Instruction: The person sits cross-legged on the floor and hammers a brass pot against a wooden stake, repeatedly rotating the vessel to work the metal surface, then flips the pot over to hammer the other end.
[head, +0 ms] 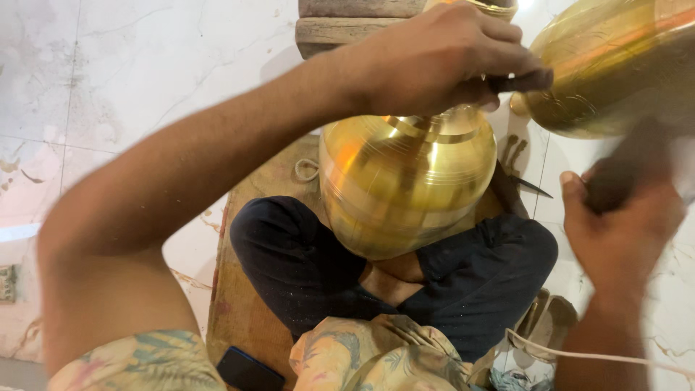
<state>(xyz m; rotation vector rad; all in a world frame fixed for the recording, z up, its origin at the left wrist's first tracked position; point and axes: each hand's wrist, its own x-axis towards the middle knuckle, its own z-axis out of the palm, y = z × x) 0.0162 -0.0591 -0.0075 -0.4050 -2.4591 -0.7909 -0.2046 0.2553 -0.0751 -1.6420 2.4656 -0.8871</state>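
A shiny brass pot [402, 181] with ringed grooves rests between my crossed legs in dark trousers [304, 261]. My left hand [434, 58] is closed over the pot's neck, pinching a thin dark tool [517, 81] against the rim. My right hand [622, 224], blurred, grips a dark handle [626, 174] to the right of the pot. A second brass pot [615, 65] lies tilted at the top right, close to my left hand's fingertips.
I sit on a brown mat [246, 304] over a white marble floor [130, 80]. A wooden block [340, 22] stands behind the pot. A thin pointed tool [532, 187] lies on the floor. A dark phone [250, 371] lies by my knee, a white cord [601, 355] at the lower right.
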